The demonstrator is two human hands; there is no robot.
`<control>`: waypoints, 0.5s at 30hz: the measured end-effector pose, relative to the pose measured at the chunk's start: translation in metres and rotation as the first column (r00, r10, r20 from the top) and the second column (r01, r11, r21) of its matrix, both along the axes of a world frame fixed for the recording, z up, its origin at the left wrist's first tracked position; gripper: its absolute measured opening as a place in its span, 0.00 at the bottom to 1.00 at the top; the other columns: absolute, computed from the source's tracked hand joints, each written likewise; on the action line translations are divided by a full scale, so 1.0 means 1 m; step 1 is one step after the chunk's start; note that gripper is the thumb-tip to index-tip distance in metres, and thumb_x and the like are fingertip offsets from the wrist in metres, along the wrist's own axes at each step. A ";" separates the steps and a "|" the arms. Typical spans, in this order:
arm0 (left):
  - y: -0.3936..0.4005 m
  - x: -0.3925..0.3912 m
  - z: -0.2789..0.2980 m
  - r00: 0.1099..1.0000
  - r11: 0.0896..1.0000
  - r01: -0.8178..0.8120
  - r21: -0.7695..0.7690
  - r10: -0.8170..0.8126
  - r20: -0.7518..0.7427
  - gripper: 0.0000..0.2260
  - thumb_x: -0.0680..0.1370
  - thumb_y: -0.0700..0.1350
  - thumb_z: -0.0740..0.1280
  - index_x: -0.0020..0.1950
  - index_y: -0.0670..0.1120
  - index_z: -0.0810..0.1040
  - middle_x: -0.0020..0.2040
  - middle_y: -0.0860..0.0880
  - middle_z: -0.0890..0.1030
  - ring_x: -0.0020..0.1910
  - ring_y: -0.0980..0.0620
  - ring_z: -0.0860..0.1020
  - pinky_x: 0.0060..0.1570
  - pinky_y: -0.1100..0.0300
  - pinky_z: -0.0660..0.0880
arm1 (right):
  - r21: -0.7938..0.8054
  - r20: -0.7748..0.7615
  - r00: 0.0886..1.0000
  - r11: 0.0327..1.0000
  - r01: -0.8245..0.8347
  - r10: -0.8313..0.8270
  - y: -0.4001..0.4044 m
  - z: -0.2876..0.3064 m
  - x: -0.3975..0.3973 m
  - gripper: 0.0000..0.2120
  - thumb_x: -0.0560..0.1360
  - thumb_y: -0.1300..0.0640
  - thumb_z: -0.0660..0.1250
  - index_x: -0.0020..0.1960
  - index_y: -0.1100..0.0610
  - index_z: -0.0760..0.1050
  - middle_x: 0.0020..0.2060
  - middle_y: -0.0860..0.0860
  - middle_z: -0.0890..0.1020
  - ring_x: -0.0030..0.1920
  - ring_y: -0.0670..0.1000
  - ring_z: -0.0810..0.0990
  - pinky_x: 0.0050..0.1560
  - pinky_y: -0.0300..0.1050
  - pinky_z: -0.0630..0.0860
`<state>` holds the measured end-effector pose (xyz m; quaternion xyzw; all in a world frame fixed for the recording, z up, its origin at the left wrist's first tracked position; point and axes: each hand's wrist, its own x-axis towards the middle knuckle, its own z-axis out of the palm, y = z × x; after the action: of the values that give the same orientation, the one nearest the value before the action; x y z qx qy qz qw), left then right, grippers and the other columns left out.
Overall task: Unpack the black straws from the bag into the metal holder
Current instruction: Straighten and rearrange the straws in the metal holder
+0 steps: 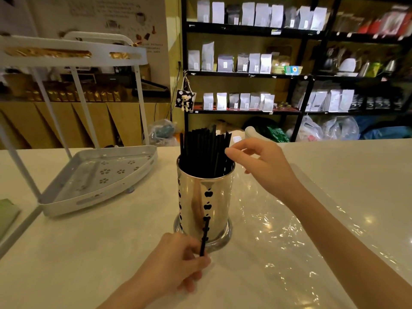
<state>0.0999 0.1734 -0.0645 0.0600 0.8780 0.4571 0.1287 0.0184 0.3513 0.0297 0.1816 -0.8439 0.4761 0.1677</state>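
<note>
A shiny metal holder [217, 197] with apple-shaped cut-outs stands upright at the middle of the white counter. Several black straws [204, 150] stand in it, their tops above the rim. My left hand [178, 262] is in front of the holder's base, shut on one black straw [204, 236] that points up against the holder's wall. My right hand [260, 163] hovers at the holder's right rim, fingers loosely spread beside the straw tops, holding nothing. A clear plastic bag [289, 237] lies flat and crinkled on the counter, to the right of the holder under my right forearm.
A white two-tier corner rack [89, 181] stands on the counter to the left. A green pad [7, 216] lies at the far left edge. Black shelves with silver pouches [245, 63] fill the background beyond the counter.
</note>
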 end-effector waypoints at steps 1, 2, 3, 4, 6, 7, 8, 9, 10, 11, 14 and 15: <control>0.000 0.000 0.000 1.000 1.000 -0.001 0.001 0.001 -0.006 0.05 0.72 0.44 0.68 0.37 0.46 0.79 0.29 0.47 0.81 0.22 0.53 0.78 0.23 0.62 0.71 | 0.033 0.005 1.000 0.999 -0.001 0.001 -0.002 0.002 -0.001 0.09 0.73 0.49 0.66 0.44 0.54 0.80 0.41 0.46 0.81 0.44 0.46 0.78 0.41 0.40 0.74; 0.000 0.000 0.000 1.000 1.000 0.000 0.003 0.000 -0.013 0.05 0.72 0.44 0.68 0.37 0.45 0.79 0.29 0.47 0.81 0.22 0.53 0.77 0.23 0.63 0.71 | 0.075 0.013 1.000 0.997 -0.002 0.001 -0.005 0.004 -0.003 0.10 0.72 0.48 0.67 0.44 0.55 0.81 0.41 0.47 0.80 0.44 0.45 0.78 0.42 0.39 0.73; 0.000 0.000 0.000 1.000 1.000 0.001 0.005 -0.001 -0.020 0.05 0.72 0.45 0.68 0.38 0.44 0.79 0.29 0.47 0.81 0.22 0.53 0.77 0.23 0.63 0.71 | 0.120 0.030 1.000 0.993 -0.006 0.002 -0.007 0.006 -0.004 0.12 0.71 0.47 0.67 0.43 0.55 0.81 0.41 0.47 0.80 0.44 0.45 0.77 0.43 0.38 0.73; 0.000 0.000 0.000 1.000 1.000 0.001 0.003 -0.001 -0.027 0.06 0.72 0.45 0.69 0.38 0.44 0.79 0.29 0.47 0.81 0.22 0.53 0.77 0.23 0.63 0.72 | 0.166 0.054 0.999 0.986 -0.009 0.000 -0.009 0.009 -0.004 0.13 0.71 0.46 0.68 0.43 0.56 0.82 0.41 0.48 0.80 0.44 0.45 0.77 0.44 0.39 0.73; 0.000 0.000 0.000 1.000 1.000 0.001 -0.004 -0.001 -0.031 0.06 0.72 0.45 0.69 0.39 0.43 0.79 0.28 0.48 0.81 0.22 0.54 0.77 0.23 0.63 0.72 | 0.240 0.099 0.995 0.971 -0.012 -0.012 -0.014 0.014 -0.006 0.13 0.70 0.46 0.69 0.43 0.56 0.82 0.41 0.47 0.80 0.45 0.45 0.77 0.47 0.41 0.74; 0.000 0.000 0.001 1.000 1.000 0.004 -0.004 -0.004 -0.027 0.05 0.72 0.45 0.69 0.39 0.44 0.79 0.27 0.49 0.80 0.22 0.55 0.77 0.24 0.64 0.72 | 0.256 0.111 0.994 0.967 -0.009 -0.020 -0.015 0.015 -0.007 0.12 0.71 0.47 0.69 0.43 0.56 0.83 0.42 0.47 0.80 0.46 0.45 0.77 0.48 0.42 0.73; -0.001 0.000 0.001 1.000 1.000 0.007 -0.001 -0.007 -0.019 0.05 0.71 0.45 0.69 0.38 0.45 0.79 0.26 0.50 0.80 0.22 0.55 0.77 0.24 0.65 0.72 | 0.259 0.115 0.993 0.966 -0.002 -0.028 -0.017 0.016 -0.008 0.11 0.71 0.49 0.69 0.43 0.57 0.83 0.42 0.47 0.80 0.46 0.45 0.76 0.48 0.42 0.72; -0.001 0.000 0.002 1.000 1.000 0.013 0.001 -0.013 -0.004 0.04 0.71 0.46 0.70 0.38 0.47 0.79 0.25 0.51 0.80 0.22 0.55 0.77 0.25 0.66 0.72 | 0.257 0.113 0.993 0.966 0.004 -0.034 -0.018 0.016 -0.008 0.10 0.71 0.50 0.69 0.43 0.57 0.83 0.44 0.48 0.80 0.47 0.44 0.75 0.48 0.41 0.70; -0.002 0.000 0.004 1.000 1.000 0.021 -0.005 -0.021 0.015 0.03 0.69 0.49 0.71 0.39 0.50 0.80 0.26 0.51 0.80 0.23 0.56 0.77 0.26 0.66 0.71 | 0.252 0.106 0.994 0.968 0.008 -0.036 -0.019 0.016 -0.009 0.10 0.72 0.51 0.69 0.43 0.57 0.83 0.45 0.48 0.80 0.48 0.44 0.74 0.47 0.39 0.68; -0.003 0.001 0.006 0.999 0.999 0.032 -0.020 -0.031 0.031 0.05 0.67 0.52 0.72 0.40 0.53 0.80 0.27 0.52 0.81 0.24 0.56 0.78 0.27 0.68 0.71 | 0.241 0.100 0.994 0.971 0.009 -0.034 -0.019 0.016 -0.009 0.09 0.72 0.52 0.69 0.43 0.57 0.83 0.46 0.48 0.80 0.48 0.43 0.73 0.45 0.37 0.67; -0.010 -0.001 0.012 0.998 0.992 0.054 -0.113 -0.052 0.027 0.15 0.63 0.60 0.72 0.45 0.56 0.80 0.34 0.53 0.85 0.27 0.61 0.79 0.34 0.67 0.74 | 0.201 0.096 0.995 0.979 0.011 -0.031 -0.019 0.017 -0.010 0.08 0.72 0.53 0.69 0.42 0.57 0.83 0.40 0.44 0.78 0.42 0.41 0.73 0.40 0.30 0.64; -0.013 -0.001 0.016 0.998 0.987 0.055 -0.150 -0.053 0.013 0.17 0.61 0.62 0.72 0.45 0.56 0.80 0.36 0.54 0.85 0.27 0.62 0.78 0.38 0.65 0.76 | 0.191 0.088 0.995 0.981 0.023 -0.041 -0.019 0.017 -0.010 0.08 0.72 0.54 0.69 0.42 0.57 0.83 0.37 0.42 0.76 0.40 0.39 0.72 0.40 0.32 0.65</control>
<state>0.0989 0.1608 -0.0486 0.0719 0.9074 0.3862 0.1491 0.0079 0.3324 0.0471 0.1613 -0.8950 0.3987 0.1186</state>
